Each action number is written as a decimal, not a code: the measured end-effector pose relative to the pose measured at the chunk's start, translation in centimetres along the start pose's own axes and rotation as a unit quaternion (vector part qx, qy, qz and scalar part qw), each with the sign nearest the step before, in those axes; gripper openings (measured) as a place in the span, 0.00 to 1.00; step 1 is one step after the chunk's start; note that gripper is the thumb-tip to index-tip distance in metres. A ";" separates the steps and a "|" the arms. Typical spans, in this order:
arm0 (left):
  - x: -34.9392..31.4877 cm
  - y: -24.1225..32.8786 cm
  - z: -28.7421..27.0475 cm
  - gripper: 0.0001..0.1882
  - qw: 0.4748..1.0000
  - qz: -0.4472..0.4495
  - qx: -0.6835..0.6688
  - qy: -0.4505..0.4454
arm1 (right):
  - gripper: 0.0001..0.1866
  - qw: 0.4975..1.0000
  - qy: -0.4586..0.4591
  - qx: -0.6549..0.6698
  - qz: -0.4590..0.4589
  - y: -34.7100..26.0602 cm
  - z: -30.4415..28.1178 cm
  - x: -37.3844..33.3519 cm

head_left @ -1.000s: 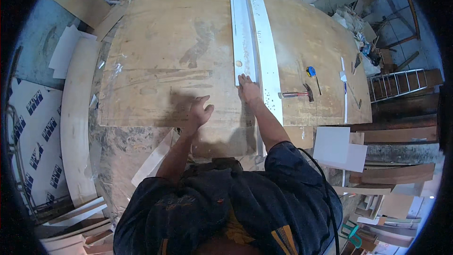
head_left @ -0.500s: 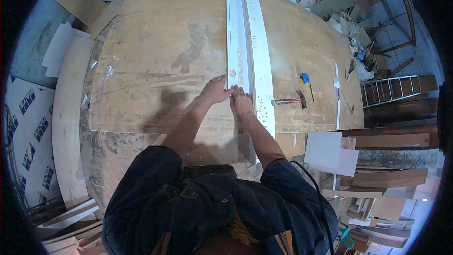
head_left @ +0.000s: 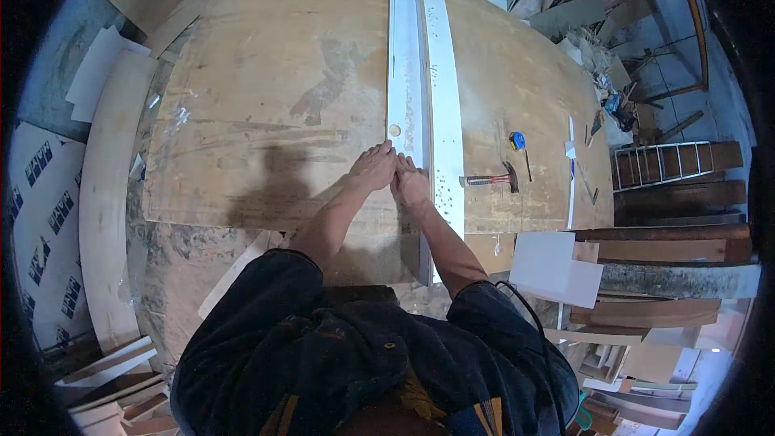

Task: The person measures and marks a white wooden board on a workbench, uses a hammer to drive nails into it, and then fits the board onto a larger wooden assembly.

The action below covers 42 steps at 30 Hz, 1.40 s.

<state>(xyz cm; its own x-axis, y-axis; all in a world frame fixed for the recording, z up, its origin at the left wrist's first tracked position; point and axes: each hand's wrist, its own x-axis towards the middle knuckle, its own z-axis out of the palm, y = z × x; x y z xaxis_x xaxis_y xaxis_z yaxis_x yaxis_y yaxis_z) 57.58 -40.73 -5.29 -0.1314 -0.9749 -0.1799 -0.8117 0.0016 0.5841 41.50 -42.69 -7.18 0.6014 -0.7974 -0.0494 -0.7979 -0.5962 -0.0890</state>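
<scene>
A long white board (head_left: 406,89) with a round hole near its close end lies lengthwise on the big wooden worktable. Along its right side runs a thin upright strip (head_left: 429,105), and beyond that a second white board (head_left: 446,113) dotted with dark specks. My left hand (head_left: 374,166) rests at the near left corner of the first board, its fingers drawn together over the edge. Close beside it, my right hand (head_left: 412,183) has its fingers curled on the board's near end. The fingertips almost meet; whatever lies under them is hidden.
Right of the boards lie a hammer (head_left: 494,180), a blue tape measure (head_left: 517,141) and a thin dark tool (head_left: 529,166). White panels (head_left: 542,265) sit past the table's near right edge. Stacked boards and a ladder (head_left: 663,165) stand farther right; offcuts pile around the table (head_left: 266,56).
My left hand has shifted slightly right and its fingers have drawn in at the board's corner. My right hand has come a little nearer to me. The view has moved slightly.
</scene>
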 end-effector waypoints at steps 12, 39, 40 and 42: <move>-0.5 -2.2 3.7 0.28 0.989 0.081 0.064 0.107 | 0.28 1.000 -0.010 -0.008 -0.012 0.6 -0.2 0.5; -48.0 -19.8 3.0 0.21 0.756 -0.378 -0.253 0.470 | 0.17 0.994 -0.047 -0.097 -0.015 4.1 -2.4 11.8; -50.4 -19.1 3.0 0.23 0.722 -0.427 -0.274 0.471 | 0.17 0.991 -0.072 -0.113 -0.001 4.9 -2.2 11.6; -55.6 -17.8 4.9 0.22 0.679 -0.509 -0.244 0.470 | 0.17 0.982 -0.072 -0.177 -0.008 4.0 -3.0 11.5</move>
<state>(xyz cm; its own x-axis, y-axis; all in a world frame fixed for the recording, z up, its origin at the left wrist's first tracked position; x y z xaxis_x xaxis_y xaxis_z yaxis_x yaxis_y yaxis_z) 76.57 14.50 -9.55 0.9634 -0.1270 -0.2359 0.1055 -0.6294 0.7699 45.13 -54.49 -5.08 0.5936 -0.7811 -0.1938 -0.7370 -0.6243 0.2589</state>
